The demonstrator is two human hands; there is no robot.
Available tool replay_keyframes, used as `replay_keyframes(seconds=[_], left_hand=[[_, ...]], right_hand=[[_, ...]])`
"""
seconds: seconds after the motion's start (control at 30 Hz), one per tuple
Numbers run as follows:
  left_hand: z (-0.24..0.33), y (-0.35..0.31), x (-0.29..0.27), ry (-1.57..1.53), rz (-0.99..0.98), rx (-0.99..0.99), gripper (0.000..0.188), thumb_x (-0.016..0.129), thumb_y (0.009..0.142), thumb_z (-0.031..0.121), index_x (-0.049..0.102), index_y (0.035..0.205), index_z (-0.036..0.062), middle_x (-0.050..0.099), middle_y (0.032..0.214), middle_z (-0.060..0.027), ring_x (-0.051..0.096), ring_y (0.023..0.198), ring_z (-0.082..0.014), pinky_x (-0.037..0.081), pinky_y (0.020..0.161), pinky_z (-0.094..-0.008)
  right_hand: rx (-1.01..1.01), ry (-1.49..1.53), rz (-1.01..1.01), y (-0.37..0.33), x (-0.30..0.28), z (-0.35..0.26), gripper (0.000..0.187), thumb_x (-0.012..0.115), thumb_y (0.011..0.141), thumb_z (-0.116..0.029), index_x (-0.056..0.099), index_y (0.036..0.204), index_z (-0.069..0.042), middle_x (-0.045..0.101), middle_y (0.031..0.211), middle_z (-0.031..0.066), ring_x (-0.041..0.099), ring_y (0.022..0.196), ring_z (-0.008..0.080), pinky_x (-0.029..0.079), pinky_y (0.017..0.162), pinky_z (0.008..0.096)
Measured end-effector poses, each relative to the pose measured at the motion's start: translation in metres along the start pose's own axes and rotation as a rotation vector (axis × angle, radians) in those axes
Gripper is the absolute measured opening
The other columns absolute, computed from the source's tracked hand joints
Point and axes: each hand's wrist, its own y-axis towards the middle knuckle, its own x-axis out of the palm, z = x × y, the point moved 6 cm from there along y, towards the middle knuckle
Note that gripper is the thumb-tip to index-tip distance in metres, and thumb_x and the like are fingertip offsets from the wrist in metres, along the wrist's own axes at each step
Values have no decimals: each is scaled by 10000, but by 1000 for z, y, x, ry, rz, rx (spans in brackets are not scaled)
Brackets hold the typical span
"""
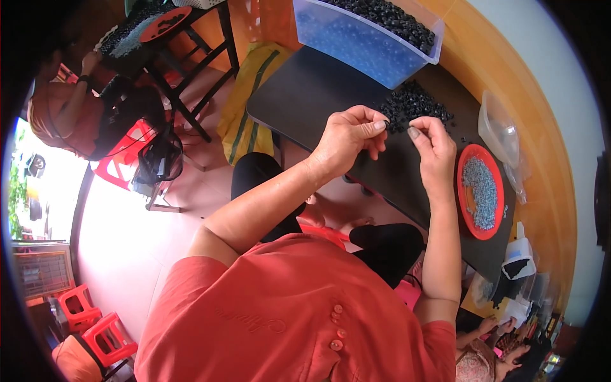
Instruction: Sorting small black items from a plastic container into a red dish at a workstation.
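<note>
"What's in your grip?"

"My left hand [349, 137] has thumb and forefinger pinched on what looks like one small black piece [387, 123], right at the tips. My right hand [436, 153] is near it, thumb and forefinger curled close; I can't tell whether anything sits between them."

"How does a piece like that handle?"

"Light, I'd judge, and stiff, probably hard plastic, so not fragile. Being so small and rounded, it could slip or roll. I'd take it by its sides, between the pads of thumb and forefinger, never in the whole palm."

"And how many of everything?"

"One piece I can make out at my left fingertips. Just past both hands, one heap of black pieces [414, 107] on the dark surface [305, 95], too many to count. To the right of my right hand, one red plate [461, 191] of pale blue bits [482, 191], also past counting. Beyond that hand, up and to the right, one clear tub [498, 130]. Straight ahead, past the heap, one translucent blue bin [359, 48], more black pieces showing at its top."

"Farther off?"

"Well beyond my left hand, leftward, a second red plate [147, 33] with dark clusters on it."
</note>
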Motion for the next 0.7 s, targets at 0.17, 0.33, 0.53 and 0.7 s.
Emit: replay_keyframes(seconds=[0.17,0.33,0.53,0.7], left_hand=[[0,-1,3,35,-17,16,145,616,958,123,601,1009,-12,630,832,-79,630,702,-165,514,605,-281],[-1,0,2,69,-48,21,151,617,959,129,612,1010,-13,632,836,-77,630,711,-154,516,607,-277],[2,-2,5,21,-32,33,133,644,934,102,609,959,-23,627,803,-83,618,671,-153,509,561,-269],[1,-2,4,19,-40,25,111,647,926,78,608,948,-24,626,796,-84,622,672,-155,512,560,-271]], right_hand=[[86,205,-51,-5,18,-4,79,622,925,-51,622,985,1,624,901,12,563,849,78,451,776,224],[141,326,-52,-3,25,-3,81,623,920,-31,635,994,-1,626,907,11,568,855,71,451,780,216],[144,455,7,-3,21,-12,81,625,897,14,649,974,8,622,904,10,571,849,75,438,790,203],[10,312,-39,1,23,-19,72,627,889,10,654,953,28,605,910,8,563,864,85,434,794,219]])
